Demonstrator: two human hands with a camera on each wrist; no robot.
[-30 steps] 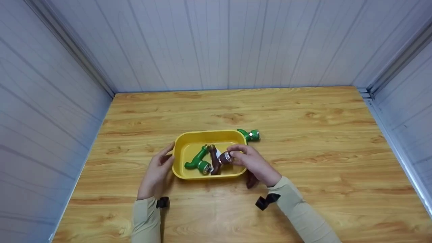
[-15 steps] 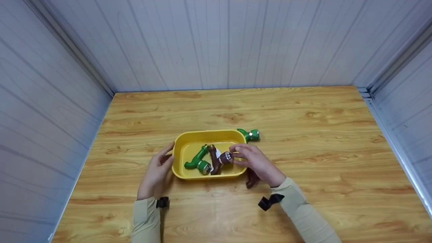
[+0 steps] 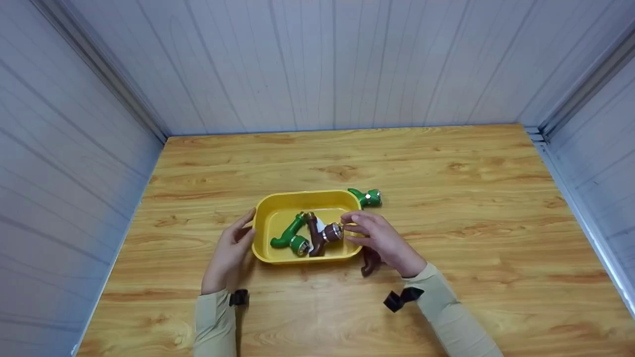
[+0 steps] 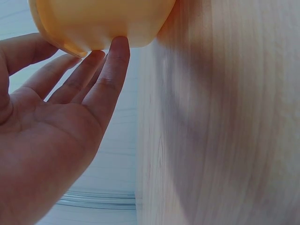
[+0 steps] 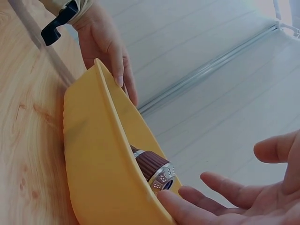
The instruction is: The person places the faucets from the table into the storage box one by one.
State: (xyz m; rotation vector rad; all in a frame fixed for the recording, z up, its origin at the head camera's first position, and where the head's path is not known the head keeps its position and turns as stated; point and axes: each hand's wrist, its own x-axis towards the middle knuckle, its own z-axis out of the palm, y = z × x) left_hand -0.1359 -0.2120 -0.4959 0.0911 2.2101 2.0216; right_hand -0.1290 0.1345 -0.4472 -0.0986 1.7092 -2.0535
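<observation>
A yellow plastic basin [image 3: 307,259] stands on the table, holding a green faucet [image 3: 286,239] and a brown faucet [image 3: 316,238] side by side. White paper-like material shows beneath the brown one. At the basin's left end, my left hand [image 3: 230,254] touches the outer wall with extended fingertips [image 4: 120,44]. My right hand [image 3: 383,240] hovers over the right rim, fingers spread and apart from the brown faucet's ribbed knob [image 5: 152,165]; nothing is in its grasp. Partly hidden below that hand, a second brown faucet [image 3: 368,265] lies outside the basin.
Another green faucet [image 3: 369,198] lies outside the basin's far right corner, partly hidden by the rim. The wood-grain table [image 3: 471,208] is bounded by pale panel walls [image 3: 307,64] at the back and both sides. Black wrist cameras [image 3: 403,298] sit on both sleeves.
My right hand has let go of the brown faucet's knob and drawn back slightly to the right, its fingers opening. The left hand and basin have hardly moved.
</observation>
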